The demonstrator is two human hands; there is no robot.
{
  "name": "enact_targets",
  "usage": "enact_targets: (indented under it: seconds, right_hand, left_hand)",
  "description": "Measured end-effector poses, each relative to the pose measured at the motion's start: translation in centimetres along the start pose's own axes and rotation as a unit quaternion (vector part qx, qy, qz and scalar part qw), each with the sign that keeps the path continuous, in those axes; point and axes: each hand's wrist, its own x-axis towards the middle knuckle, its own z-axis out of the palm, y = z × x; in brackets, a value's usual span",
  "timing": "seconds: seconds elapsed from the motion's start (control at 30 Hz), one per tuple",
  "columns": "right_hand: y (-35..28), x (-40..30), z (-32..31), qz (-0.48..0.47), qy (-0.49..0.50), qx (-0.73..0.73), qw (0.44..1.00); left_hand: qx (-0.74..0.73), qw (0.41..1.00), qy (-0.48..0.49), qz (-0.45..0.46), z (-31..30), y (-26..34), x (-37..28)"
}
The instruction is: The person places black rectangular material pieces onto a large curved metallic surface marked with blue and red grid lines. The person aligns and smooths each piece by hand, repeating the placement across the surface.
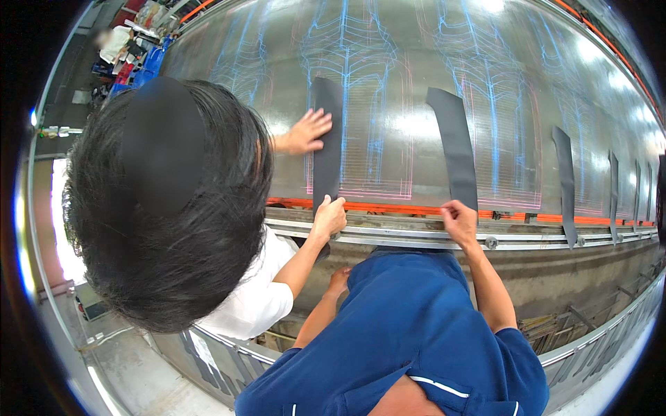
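Observation:
My right hand point(461, 224) is at the table's near edge, its fingers curled on the lower end of a dark grey fabric-like strip point(455, 140). The strip lies lengthwise on the table, its far end cut at an angle. Down beside my hip is my left hand point(340, 281), partly hidden by my navy shirt; its fingers cannot be made out. To my left, a co-worker lays one hand point(311, 131) by the edge of another dark strip point(328, 140). The co-worker's other hand point(330, 216) grips that strip's near end.
The long, glossy table point(390, 171) bears blue and pink pattern lines. More dark strips point(564, 177) lie in a row to the right. A metal rail point(395, 234) runs along the near edge. The co-worker's head point(171, 208) is close on my left. Another person point(114, 44) sits far left.

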Motion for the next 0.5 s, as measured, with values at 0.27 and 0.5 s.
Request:
enact_targets:
  seconds: [0.27, 0.5]
  right_hand:
    - [7.3, -0.3, -7.9, 0.108, 0.146, -0.156, 0.971]
    - [9.7, 0.7, -8.0, 0.113, -0.024, -0.041, 0.992]
  left_hand:
    - [0.269, 0.962, 0.046, 0.019, 5.2, 9.1, -0.5]
    - [0.488, 0.869, -0.065, 0.052, 14.5, 23.9, -5.5]
